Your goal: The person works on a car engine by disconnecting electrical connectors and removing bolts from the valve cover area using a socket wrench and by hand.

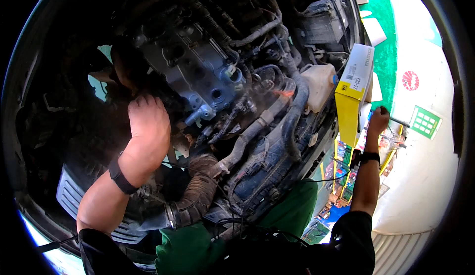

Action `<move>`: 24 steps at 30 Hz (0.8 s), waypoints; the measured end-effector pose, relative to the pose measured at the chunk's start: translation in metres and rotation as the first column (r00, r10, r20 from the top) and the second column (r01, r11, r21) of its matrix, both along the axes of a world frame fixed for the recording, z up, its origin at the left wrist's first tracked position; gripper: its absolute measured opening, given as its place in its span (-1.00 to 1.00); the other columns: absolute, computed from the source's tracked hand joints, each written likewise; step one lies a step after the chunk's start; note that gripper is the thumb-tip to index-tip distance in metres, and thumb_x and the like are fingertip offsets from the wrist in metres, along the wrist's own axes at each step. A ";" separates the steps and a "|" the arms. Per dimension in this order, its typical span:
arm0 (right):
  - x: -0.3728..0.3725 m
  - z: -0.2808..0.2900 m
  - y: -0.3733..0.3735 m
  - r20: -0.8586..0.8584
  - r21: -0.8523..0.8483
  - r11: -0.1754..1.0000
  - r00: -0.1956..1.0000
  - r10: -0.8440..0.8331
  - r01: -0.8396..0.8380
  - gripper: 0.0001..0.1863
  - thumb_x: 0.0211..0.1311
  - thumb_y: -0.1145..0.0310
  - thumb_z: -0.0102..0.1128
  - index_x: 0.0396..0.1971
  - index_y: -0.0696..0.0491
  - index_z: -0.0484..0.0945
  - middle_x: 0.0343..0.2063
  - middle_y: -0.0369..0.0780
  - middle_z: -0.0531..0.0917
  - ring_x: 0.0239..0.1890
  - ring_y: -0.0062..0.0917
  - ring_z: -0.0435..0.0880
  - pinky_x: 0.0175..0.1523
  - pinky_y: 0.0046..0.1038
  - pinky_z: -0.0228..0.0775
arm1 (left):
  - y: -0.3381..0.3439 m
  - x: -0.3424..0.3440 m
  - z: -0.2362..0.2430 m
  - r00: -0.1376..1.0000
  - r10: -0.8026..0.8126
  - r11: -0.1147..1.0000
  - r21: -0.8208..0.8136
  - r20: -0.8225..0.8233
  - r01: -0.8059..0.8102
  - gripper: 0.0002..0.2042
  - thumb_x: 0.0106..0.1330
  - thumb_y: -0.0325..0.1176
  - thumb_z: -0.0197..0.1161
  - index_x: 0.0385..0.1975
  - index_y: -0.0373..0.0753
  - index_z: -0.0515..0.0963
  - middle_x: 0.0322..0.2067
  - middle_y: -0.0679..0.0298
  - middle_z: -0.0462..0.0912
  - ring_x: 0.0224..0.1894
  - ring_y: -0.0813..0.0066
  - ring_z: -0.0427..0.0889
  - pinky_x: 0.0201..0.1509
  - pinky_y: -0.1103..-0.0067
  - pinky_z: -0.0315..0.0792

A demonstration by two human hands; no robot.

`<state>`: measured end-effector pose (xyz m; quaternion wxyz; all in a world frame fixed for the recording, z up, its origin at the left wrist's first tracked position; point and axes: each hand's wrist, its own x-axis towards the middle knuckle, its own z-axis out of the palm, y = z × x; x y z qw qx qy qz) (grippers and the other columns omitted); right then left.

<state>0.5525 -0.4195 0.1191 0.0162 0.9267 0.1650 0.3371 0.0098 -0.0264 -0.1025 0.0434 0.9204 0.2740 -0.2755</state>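
My left hand (150,119) reaches down into the engine bay beside the grey engine cover (190,64). Its fingers curl away into shadow, so their tips and anything in them are hidden. Out to the right, beyond the car's front edge, my right hand (378,120) is closed in a fist. Something dark shows at its top, and a short black rod (400,122) sticks out beside it; whether the hand grips that rod is unclear. Between the hands, a yellow and white cardboard box (352,94) stands tilted at the bay's edge.
A ribbed intake hose (198,191) and a bent coolant hose (297,111) cross the bay near me. The whitish coolant tank (316,87) sits by the box, and a battery (321,27) lies farther back. Shelving with colourful items (344,171) stands at the right.
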 end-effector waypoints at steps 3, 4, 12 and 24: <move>-0.133 -0.027 0.143 -0.328 -0.383 0.822 0.894 0.306 -0.422 -0.76 0.15 0.39 0.21 -0.19 0.14 0.62 -0.21 -0.05 0.70 -0.12 -0.14 0.67 -0.03 -0.26 0.51 | 0.003 -0.022 -0.002 1.000 -0.020 1.000 0.000 -0.001 0.020 -0.62 0.31 -0.13 0.17 0.00 -0.25 0.54 -0.09 0.24 0.57 0.01 0.33 0.53 0.05 0.39 0.35; -0.189 -0.039 0.197 -0.407 -0.602 0.643 0.875 0.262 -0.473 -0.78 0.09 0.42 0.20 -0.23 0.09 0.63 -0.27 -0.08 0.69 -0.15 -0.17 0.66 -0.08 -0.24 0.49 | 0.010 -0.022 0.005 0.991 -0.025 0.995 -0.094 -0.133 0.013 -0.60 0.32 -0.13 0.18 0.03 -0.26 0.52 -0.06 0.23 0.57 0.03 0.31 0.53 0.07 0.39 0.36; -0.356 -0.110 0.325 -0.691 -0.513 0.203 0.541 0.479 -0.834 -0.88 0.11 0.37 0.14 -0.39 0.01 0.64 -0.38 -0.26 0.70 -0.20 -0.39 0.65 -0.13 -0.30 0.44 | -0.001 -0.011 0.000 0.999 0.002 0.999 -0.039 -0.048 -0.003 -0.67 0.16 -0.22 0.27 -0.09 -0.18 0.60 -0.11 0.27 0.56 0.02 0.35 0.49 0.04 0.42 0.31; -0.397 -0.137 0.368 -0.766 -0.307 0.219 0.378 0.521 -0.926 -0.85 0.10 0.32 0.18 -0.38 0.05 0.62 -0.47 -0.18 0.68 -0.35 -0.32 0.70 -0.25 -0.26 0.51 | -0.004 -0.011 0.009 0.993 -0.009 0.986 -0.166 -0.119 -0.011 -0.64 0.23 -0.28 0.21 0.02 -0.21 0.59 -0.07 0.25 0.56 0.06 0.28 0.48 0.05 0.32 0.29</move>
